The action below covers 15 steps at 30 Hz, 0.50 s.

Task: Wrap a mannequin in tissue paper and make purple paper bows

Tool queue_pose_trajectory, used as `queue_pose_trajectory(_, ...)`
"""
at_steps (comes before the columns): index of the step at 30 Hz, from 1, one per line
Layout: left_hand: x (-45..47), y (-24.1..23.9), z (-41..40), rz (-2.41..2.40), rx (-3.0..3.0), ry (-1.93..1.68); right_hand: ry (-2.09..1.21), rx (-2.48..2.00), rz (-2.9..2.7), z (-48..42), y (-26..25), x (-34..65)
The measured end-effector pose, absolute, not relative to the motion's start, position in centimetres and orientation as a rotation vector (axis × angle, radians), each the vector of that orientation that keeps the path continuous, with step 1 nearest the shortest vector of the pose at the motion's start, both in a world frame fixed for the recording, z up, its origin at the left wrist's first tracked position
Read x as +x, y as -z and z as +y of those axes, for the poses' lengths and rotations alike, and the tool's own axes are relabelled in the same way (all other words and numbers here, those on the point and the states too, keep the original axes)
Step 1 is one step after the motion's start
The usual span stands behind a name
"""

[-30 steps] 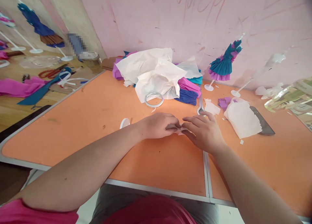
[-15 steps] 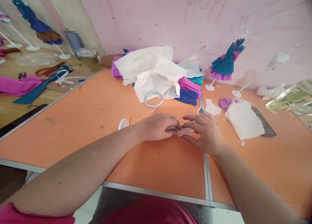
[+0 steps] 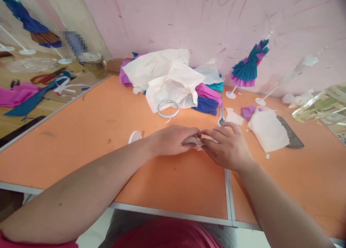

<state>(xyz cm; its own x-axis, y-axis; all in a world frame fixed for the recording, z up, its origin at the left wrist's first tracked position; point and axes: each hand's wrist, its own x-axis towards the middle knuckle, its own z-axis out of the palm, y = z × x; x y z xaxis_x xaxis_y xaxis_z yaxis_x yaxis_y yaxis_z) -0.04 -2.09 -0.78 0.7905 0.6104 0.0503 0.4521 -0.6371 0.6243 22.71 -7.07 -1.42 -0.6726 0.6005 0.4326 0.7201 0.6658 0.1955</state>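
My left hand and my right hand meet over the middle of the orange table. Both pinch a small white piece of paper between their fingertips, most of it hidden under the fingers. A white tape ring lies just beyond the hands. A small white round base sits on the table left of my left wrist.
A heap of white, purple, pink and blue crepe paper lies against the pink wall. A teal paper dress on a stand is at the back right. White paper on a dark phone, scissors and a clear bottle lie right.
The hands stay together on the small paper, with the fingers shifting slightly. The view has drifted a little, so everything sits slightly lower and further left.
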Motion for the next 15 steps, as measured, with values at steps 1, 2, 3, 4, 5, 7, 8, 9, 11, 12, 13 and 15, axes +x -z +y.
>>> queue_pose_trajectory(1,-0.06,0.86,-2.03,0.776,2.374,-0.336,0.517,-1.040,-2.556,-7.06,1.40,22.75)
queue_pose_trajectory(2,-0.07,0.96,-1.97,0.764,2.378,-0.331,0.521,-1.035,-2.561,-7.05,1.37,22.80)
queue_pose_trajectory(3,-0.08,1.06,-1.92,0.752,2.383,-0.334,0.520,-1.032,-2.567,-7.04,1.34,22.84)
queue_pose_trajectory(4,-0.09,1.16,-1.88,0.744,2.388,-0.345,0.514,-1.027,-2.573,-7.04,1.31,22.88)
queue_pose_trajectory(5,-0.09,1.23,-1.86,0.739,2.393,-0.357,0.506,-1.023,-2.580,-7.04,1.28,22.91)
queue_pose_trajectory(7,-0.06,1.32,-1.89,0.736,2.404,-0.379,0.493,-1.018,-2.591,-7.05,1.24,22.94)
queue_pose_trajectory(8,-0.03,1.33,-1.93,0.734,2.406,-0.385,0.491,-1.016,-2.592,-7.06,1.23,22.95)
queue_pose_trajectory(9,0.00,1.33,-1.98,0.734,2.408,-0.388,0.491,-1.016,-2.590,-7.07,1.23,22.94)
queue_pose_trajectory(11,0.07,1.33,-2.08,0.741,2.413,-0.390,0.486,-1.029,-2.575,-7.07,1.28,22.92)
queue_pose_trajectory(12,0.11,1.35,-2.11,0.745,2.417,-0.390,0.478,-1.040,-2.564,-7.06,1.33,22.92)
queue_pose_trajectory(13,0.13,1.39,-2.11,0.747,2.423,-0.388,0.468,-1.054,-2.554,-7.04,1.38,22.91)
queue_pose_trajectory(15,0.16,1.51,-2.07,0.740,2.437,-0.386,0.446,-1.074,-2.542,-6.99,1.50,22.89)
